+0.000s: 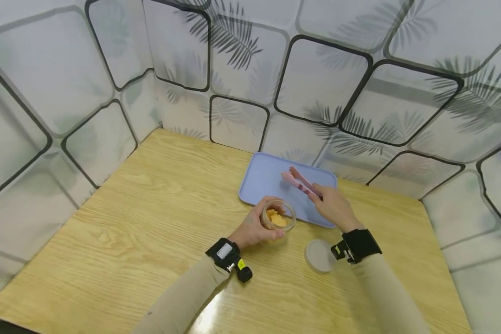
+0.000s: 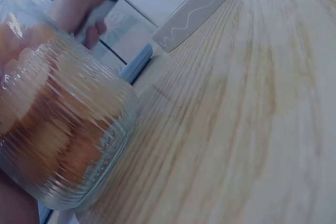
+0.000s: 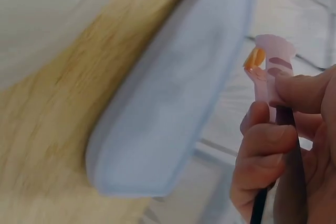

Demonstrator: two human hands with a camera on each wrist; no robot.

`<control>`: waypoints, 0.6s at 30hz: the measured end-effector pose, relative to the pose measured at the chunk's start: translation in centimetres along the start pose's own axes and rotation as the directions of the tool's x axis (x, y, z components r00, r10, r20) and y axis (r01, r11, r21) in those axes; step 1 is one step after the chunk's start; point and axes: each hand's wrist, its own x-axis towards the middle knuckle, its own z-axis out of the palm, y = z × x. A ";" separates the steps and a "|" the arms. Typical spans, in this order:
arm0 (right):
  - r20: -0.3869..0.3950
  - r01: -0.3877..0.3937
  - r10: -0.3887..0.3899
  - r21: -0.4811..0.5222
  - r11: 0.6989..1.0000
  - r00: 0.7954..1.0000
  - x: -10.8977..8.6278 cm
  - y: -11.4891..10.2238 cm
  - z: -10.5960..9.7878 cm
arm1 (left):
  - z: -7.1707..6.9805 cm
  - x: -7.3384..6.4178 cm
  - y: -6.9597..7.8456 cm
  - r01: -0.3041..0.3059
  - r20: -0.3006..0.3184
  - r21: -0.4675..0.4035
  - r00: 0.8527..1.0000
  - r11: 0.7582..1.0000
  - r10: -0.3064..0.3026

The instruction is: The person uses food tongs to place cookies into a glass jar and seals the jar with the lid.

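My left hand (image 1: 256, 226) grips a ribbed glass jar (image 2: 68, 108) just in front of the tray, fingers curled round its side. Orange-yellow food pieces (image 1: 277, 219) lie inside the jar, whose mouth is uncovered. In my right hand (image 1: 333, 207) is a pair of pink tongs (image 1: 304, 183) with dark handles, pinched between thumb and fingers. The tong tips are over the blue tray (image 1: 259, 169). A small orange piece (image 3: 255, 57) shows at the tips in the right wrist view.
A round whitish lid (image 1: 319, 256) with a wavy line on its side lies on the wooden table (image 1: 150, 218), right of the jar and below the right wrist. Patterned curtains (image 1: 242, 65) rise behind the table and at its sides.
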 end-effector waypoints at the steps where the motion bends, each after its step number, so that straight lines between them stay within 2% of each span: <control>1: -0.004 0.005 -0.005 0.036 0.999 1.000 -0.8 -0.2 -0.5 | 0.0 0.0 0.0 -0.002 0.001 0.001 1.000 1.000 0.002; 4: -0.011 0.026 -0.025 0.118 0.993 1.000 -3.2 -1.2 -2.4 | -0.1 0.0 0.0 -0.013 0.002 -0.005 1.000 1.000 0.013; 8: -0.023 0.095 -0.092 0.167 0.981 0.995 -6.3 -2.7 -4.9 | -0.2 0.0 0.0 -0.021 0.003 -0.021 1.000 1.000 0.021; 13: -0.036 0.185 -0.182 0.166 0.969 0.983 -9.3 -4.2 -6.8 | -0.2 0.1 -0.1 0.004 0.016 -0.008 1.000 1.000 -0.004; 18: -0.038 0.223 -0.220 0.110 0.969 0.975 -10.8 -5.3 -7.1 | -0.1 -0.1 0.0 0.071 -0.007 0.053 0.997 0.996 -0.071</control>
